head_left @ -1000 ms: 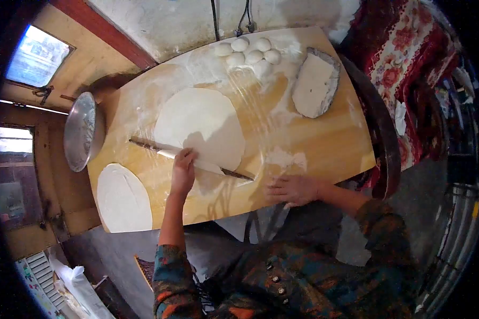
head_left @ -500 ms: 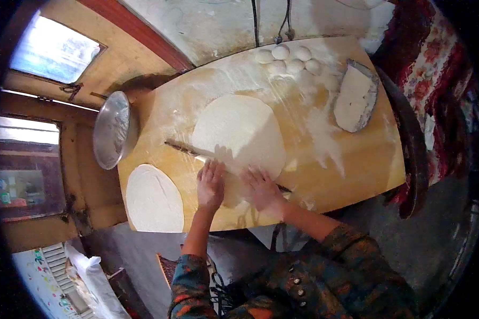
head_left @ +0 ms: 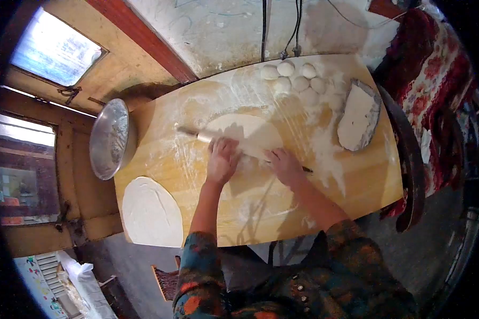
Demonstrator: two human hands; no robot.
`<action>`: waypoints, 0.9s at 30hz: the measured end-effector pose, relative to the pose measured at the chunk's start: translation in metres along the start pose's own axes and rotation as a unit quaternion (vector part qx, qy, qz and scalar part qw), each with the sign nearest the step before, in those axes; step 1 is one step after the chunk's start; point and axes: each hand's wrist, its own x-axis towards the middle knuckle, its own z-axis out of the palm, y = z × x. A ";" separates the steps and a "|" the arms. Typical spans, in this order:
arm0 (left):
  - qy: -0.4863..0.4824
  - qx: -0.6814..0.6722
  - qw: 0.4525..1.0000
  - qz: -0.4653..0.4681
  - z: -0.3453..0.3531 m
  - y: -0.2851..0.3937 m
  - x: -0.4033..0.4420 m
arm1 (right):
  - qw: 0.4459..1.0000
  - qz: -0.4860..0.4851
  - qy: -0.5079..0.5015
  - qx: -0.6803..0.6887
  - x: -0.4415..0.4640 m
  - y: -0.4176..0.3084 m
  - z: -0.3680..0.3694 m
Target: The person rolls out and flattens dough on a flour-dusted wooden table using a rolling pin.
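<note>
A thin rolling pin (head_left: 187,131) lies slantwise across the board, its dark ends sticking out at both sides. Part of a round dough sheet (head_left: 261,133) appears wrapped around its middle; the rest lies flat beyond it. My left hand (head_left: 223,160) is curled over the left part of the wrapped pin. Farther right, my right hand (head_left: 286,166) has its fingers closed around the pin near its right end. Both palms hide some of the dough and pin. Another flat dough sheet (head_left: 151,212) rests at the board's near left corner.
Several dough balls (head_left: 300,84) sit at the far side of the floured wooden board (head_left: 351,186). A grey-edged container of flour (head_left: 357,119) stands at right. At left is a metal basin (head_left: 112,141). Cables (head_left: 294,32) hang down the wall behind.
Both hands and the pin have moved away from me across the board. Less of the dough sheet lies flat, and my fingers are more bent. The camera view has shifted slightly.
</note>
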 end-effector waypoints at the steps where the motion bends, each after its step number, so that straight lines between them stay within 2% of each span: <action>1: -0.019 0.029 0.999 -0.001 -0.004 0.007 -0.016 | 0.999 -0.029 0.010 0.015 -0.005 0.003 -0.001; 3: -0.054 0.084 0.995 -0.007 -0.011 0.024 -0.052 | 0.996 -0.087 0.000 0.026 -0.025 0.006 -0.010; 5: -0.148 -0.016 0.988 -0.040 -0.013 0.045 -0.092 | 0.989 -0.141 -0.043 0.018 -0.062 0.004 -0.028; 6: -0.151 0.005 0.988 -0.038 -0.016 0.064 -0.112 | 0.987 -0.152 -0.052 -0.025 -0.083 -0.002 -0.033; 8: -0.213 -0.075 0.972 -0.065 -0.028 0.088 -0.137 | 0.976 -0.175 -0.065 -0.112 -0.115 -0.013 -0.041; 11: -0.117 0.031 0.990 -0.075 -0.032 0.098 -0.143 | 0.967 -0.036 -0.165 -0.192 -0.102 -0.046 -0.046; 14: -0.033 -0.015 0.988 -0.150 -0.043 0.104 -0.146 | 0.980 0.003 -0.164 -0.111 -0.075 -0.064 -0.054; 15: -0.084 0.047 0.982 -0.165 -0.036 0.103 -0.161 | 0.979 -0.009 -0.175 -0.102 -0.078 -0.063 -0.050; 17: -0.105 0.032 0.977 -0.183 -0.027 0.099 -0.170 | 0.976 -0.035 -0.196 -0.083 -0.089 -0.055 -0.031; 18: -0.117 0.023 0.974 -0.192 -0.023 0.096 -0.171 | 0.975 -0.038 -0.172 -0.138 -0.080 -0.050 -0.018; 19: -0.178 0.062 0.958 -0.218 -0.021 0.083 -0.150 | 0.969 -0.039 -0.152 -0.192 -0.071 -0.047 -0.009; 20: -0.157 0.077 0.958 -0.230 -0.029 0.069 -0.117 | 0.970 -0.006 -0.159 -0.182 -0.037 -0.053 -0.022; 21: -0.093 0.131 0.970 -0.184 -0.021 0.039 -0.099 | 0.971 0.025 -0.160 -0.176 0.010 -0.054 -0.032; 23: -0.004 0.163 0.963 -0.216 -0.011 -0.001 -0.053 | 0.988 0.059 -0.013 -0.141 0.056 -0.032 -0.013; 26: -0.091 0.139 0.970 -0.177 -0.012 0.008 -0.076 | 0.992 -0.006 -0.035 -0.120 0.030 -0.023 -0.022; 27: -0.122 0.112 0.971 -0.171 -0.015 0.024 -0.101 | 0.980 -0.018 -0.138 -0.145 0.006 -0.031 -0.038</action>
